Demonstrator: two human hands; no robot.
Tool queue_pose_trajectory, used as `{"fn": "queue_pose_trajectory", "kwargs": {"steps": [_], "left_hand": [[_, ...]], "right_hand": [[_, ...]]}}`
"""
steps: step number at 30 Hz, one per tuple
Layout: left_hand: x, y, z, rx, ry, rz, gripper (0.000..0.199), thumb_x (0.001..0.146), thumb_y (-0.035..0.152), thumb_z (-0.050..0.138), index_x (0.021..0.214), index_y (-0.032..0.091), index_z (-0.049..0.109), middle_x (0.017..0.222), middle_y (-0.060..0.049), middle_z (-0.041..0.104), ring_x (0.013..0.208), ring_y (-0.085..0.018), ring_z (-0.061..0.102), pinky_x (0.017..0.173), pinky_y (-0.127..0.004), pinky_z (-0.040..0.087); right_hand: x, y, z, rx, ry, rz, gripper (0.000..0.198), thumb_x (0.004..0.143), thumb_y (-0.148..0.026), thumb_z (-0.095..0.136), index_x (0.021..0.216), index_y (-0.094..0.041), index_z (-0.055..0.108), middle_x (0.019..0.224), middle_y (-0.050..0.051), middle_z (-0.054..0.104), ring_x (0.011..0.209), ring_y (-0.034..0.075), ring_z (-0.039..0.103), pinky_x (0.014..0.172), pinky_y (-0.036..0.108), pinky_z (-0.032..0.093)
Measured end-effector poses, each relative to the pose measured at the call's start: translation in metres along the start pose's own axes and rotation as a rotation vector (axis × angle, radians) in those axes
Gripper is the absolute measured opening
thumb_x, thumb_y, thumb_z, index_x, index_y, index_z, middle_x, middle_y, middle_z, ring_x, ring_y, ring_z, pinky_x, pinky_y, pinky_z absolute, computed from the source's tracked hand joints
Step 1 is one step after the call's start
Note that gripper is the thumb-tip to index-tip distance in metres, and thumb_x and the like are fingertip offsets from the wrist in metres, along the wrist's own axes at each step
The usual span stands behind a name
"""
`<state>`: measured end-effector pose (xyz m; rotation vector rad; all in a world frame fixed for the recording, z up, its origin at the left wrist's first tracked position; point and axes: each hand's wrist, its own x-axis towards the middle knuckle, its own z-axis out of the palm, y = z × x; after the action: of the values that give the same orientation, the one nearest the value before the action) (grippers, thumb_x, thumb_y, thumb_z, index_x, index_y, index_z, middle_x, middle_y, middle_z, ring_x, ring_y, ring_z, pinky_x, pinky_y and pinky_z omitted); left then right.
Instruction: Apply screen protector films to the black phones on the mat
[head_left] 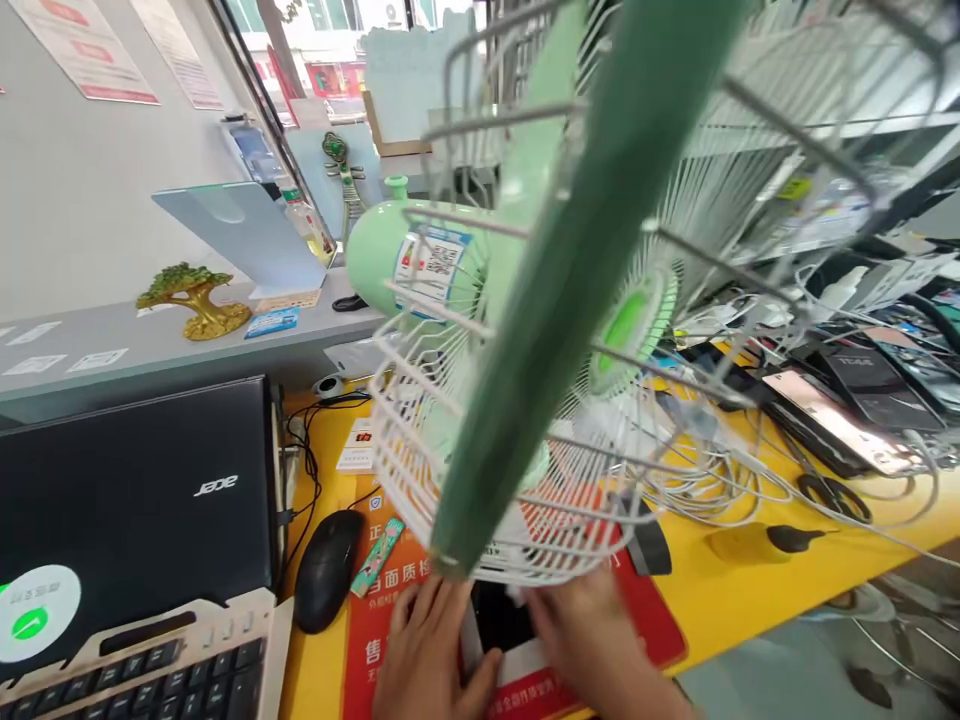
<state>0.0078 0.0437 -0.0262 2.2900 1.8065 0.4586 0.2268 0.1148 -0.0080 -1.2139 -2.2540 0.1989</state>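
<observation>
A flat device (504, 618) with a dark face and a pale border lies on the red mat (660, 625), low in the view. My left hand (435, 650) rests flat at its left side, fingers stretched forward and thumb out over the near edge. Over the device's right side is my right hand (600, 640), smeared by motion, its fingers drawn together. A small white bit shows at those fingertips, too blurred to name. The cage of a light green fan (375, 250) rises right in front and hides the device's far end and some fingertips.
An open Acer laptop (135, 500), a keyboard (180, 670) and a black mouse (330, 570) stand left. Coiled white cables (697, 490), scissors (832, 497), a yellow bottle (750, 543) and several phones (832, 415) crowd the right. A gold tree ornament (196, 300) sits on the shelf.
</observation>
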Motion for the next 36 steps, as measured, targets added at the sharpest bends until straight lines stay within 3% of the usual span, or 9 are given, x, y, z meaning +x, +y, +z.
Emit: {"fn": "queue_pose_trajectory", "kwargs": {"steps": [5,10,15,18,21,24,28,31,36], "left_hand": [[0.000,0.000,0.000,0.062,0.040,0.032,0.076,0.087,0.024,0.059,0.155,0.023,0.027,0.146,-0.007,0.057,0.131,-0.027,0.055,0.106,-0.046,0.043],[0.001,0.001,-0.001,0.133,0.046,0.040,0.080,0.086,0.027,0.060,0.157,0.022,0.022,0.146,-0.009,0.058,0.131,-0.028,0.055,0.105,-0.044,0.044],[-0.001,-0.001,0.003,0.137,0.073,0.050,0.085,0.088,0.029,0.058,0.159,0.026,0.012,0.144,-0.006,0.059,0.129,-0.028,0.058,0.103,-0.045,0.046],[-0.001,-0.001,0.005,0.130,0.067,0.037,0.083,0.088,0.025,0.056,0.159,0.025,0.014,0.145,-0.007,0.058,0.133,-0.028,0.055,0.104,-0.046,0.046],[-0.002,-0.001,0.006,0.151,0.038,0.027,0.080,0.087,0.027,0.057,0.158,0.023,0.019,0.146,-0.009,0.057,0.134,-0.029,0.053,0.105,-0.048,0.045],[-0.003,-0.003,0.007,0.168,0.017,0.025,0.079,0.087,0.028,0.057,0.157,0.024,0.020,0.149,-0.010,0.053,0.137,-0.029,0.050,0.106,-0.049,0.044],[-0.003,-0.007,0.011,0.192,0.064,0.066,0.084,0.088,0.028,0.056,0.159,0.025,0.012,0.147,-0.008,0.057,0.135,-0.028,0.053,0.104,-0.047,0.047],[-0.003,-0.011,0.012,0.210,0.088,0.101,0.087,0.086,0.027,0.058,0.160,0.025,0.011,0.144,-0.008,0.059,0.130,-0.028,0.057,0.098,-0.044,0.050],[-0.003,-0.010,0.011,0.187,0.065,0.062,0.087,0.086,0.028,0.057,0.160,0.024,0.011,0.144,-0.009,0.059,0.130,-0.031,0.057,0.100,-0.047,0.049]], "right_hand": [[-0.003,-0.004,-0.011,0.137,-0.216,0.017,0.015,0.085,-0.013,0.060,0.073,-0.022,0.057,0.079,-0.002,0.065,0.085,0.019,0.054,0.080,0.034,0.035],[0.011,0.034,-0.019,-0.053,-0.020,0.172,0.025,0.088,-0.013,0.059,0.064,-0.020,0.055,0.069,0.001,0.062,0.080,0.021,0.052,0.073,0.035,0.029],[0.011,0.000,0.020,-0.027,-0.003,0.059,0.018,0.082,-0.016,0.065,0.066,-0.022,0.058,0.074,0.000,0.065,0.081,0.020,0.051,0.078,0.037,0.030],[-0.007,0.002,0.006,0.025,-0.006,-0.012,0.019,0.083,-0.017,0.065,0.067,-0.022,0.056,0.072,-0.001,0.063,0.080,0.019,0.050,0.077,0.035,0.029],[-0.019,0.026,-0.020,0.064,0.072,0.098,0.023,0.089,-0.016,0.059,0.066,-0.022,0.056,0.069,0.000,0.060,0.080,0.019,0.048,0.077,0.035,0.028],[-0.015,0.031,-0.019,0.050,0.134,0.197,0.025,0.089,-0.015,0.058,0.064,-0.021,0.055,0.067,0.001,0.059,0.079,0.020,0.047,0.077,0.036,0.028],[-0.009,-0.002,0.013,0.034,0.095,-0.050,0.021,0.077,-0.017,0.068,0.063,-0.020,0.053,0.068,0.000,0.058,0.076,0.019,0.046,0.074,0.036,0.027],[-0.013,-0.004,0.015,0.060,0.117,-0.153,0.023,0.078,-0.019,0.069,0.064,-0.020,0.051,0.067,-0.002,0.057,0.076,0.018,0.046,0.074,0.035,0.028],[-0.005,0.035,-0.015,0.010,0.217,0.115,0.025,0.086,-0.010,0.058,0.064,-0.020,0.052,0.066,0.001,0.056,0.078,0.020,0.046,0.076,0.036,0.030]]}}
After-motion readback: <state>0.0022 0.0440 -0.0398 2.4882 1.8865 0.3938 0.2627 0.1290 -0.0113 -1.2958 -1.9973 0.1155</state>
